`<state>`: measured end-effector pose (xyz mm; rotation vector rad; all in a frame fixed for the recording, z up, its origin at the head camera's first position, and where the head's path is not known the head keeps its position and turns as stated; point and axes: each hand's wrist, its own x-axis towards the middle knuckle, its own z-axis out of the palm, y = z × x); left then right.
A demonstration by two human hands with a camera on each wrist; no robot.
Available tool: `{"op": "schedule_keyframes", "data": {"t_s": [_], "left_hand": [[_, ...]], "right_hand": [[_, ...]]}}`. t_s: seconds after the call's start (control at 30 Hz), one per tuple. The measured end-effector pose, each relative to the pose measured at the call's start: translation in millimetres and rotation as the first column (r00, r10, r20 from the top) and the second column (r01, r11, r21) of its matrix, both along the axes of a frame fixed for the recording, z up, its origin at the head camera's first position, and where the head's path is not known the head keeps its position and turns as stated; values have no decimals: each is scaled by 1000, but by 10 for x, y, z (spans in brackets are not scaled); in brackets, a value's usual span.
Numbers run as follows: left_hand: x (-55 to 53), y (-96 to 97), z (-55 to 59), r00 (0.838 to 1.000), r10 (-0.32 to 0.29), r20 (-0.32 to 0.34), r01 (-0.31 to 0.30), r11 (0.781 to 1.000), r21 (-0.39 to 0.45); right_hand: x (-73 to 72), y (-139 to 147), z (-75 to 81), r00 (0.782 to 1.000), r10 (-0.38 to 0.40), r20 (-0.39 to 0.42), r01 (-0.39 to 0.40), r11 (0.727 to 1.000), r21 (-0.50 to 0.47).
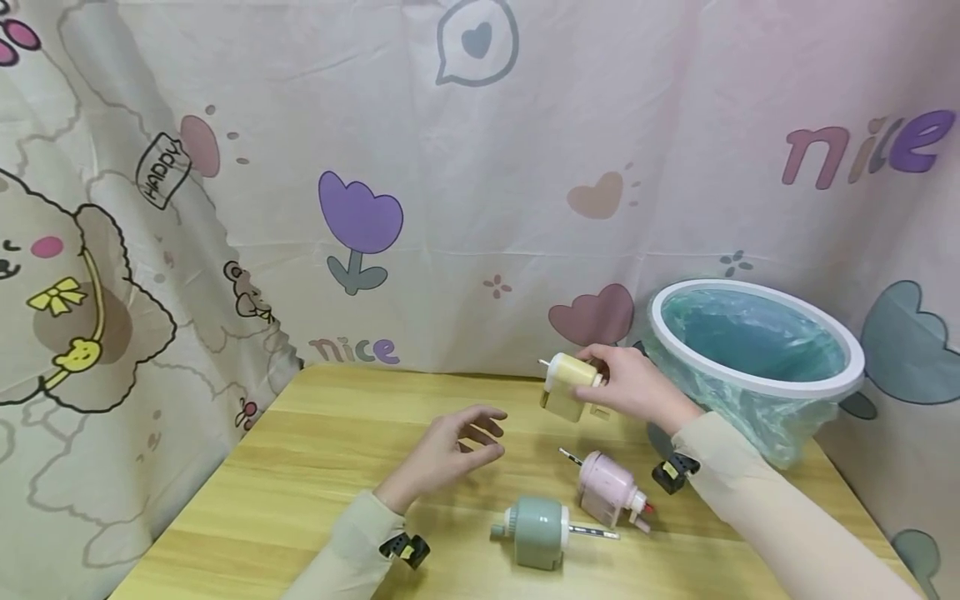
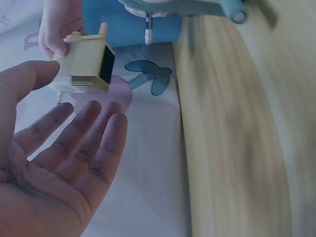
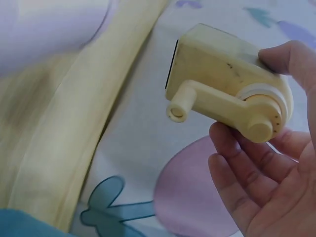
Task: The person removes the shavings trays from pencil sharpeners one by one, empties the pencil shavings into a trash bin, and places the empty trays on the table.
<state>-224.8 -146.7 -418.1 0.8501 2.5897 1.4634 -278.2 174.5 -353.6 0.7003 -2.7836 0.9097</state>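
My right hand (image 1: 633, 383) holds a yellow crank pencil sharpener (image 1: 573, 382) above the back of the table, thumb on one side and fingers on the other. A short pale tip pokes from its left end. The right wrist view shows the sharpener's crank arm and knob (image 3: 180, 106) facing the camera. My left hand (image 1: 446, 454) is raised to the left with fingers loosely bent and nothing in them. A pink crank sharpener (image 1: 606, 487) and a green crank sharpener (image 1: 538, 532) stand nearer on the table, each with a pencil sticking out.
At the right stands a bin with a white rim (image 1: 757, 383) and a green plastic liner (image 1: 780, 421). The wooden table (image 1: 285, 467) meets a printed curtain (image 1: 450, 208) at the back and sides.
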Motion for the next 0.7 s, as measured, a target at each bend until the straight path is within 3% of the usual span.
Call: {"op": "schedule_keyframes", "data": {"t_s": [0.33, 0.7], "left_hand": [[130, 110, 165, 999, -34, 22, 32, 996, 78], [272, 214, 296, 995, -95, -5, 95, 987, 128]], "right_hand": [[450, -85, 211, 995, 90, -43, -92, 994, -60], [695, -131, 257, 982, 178, -65, -182, 981, -74]]}}
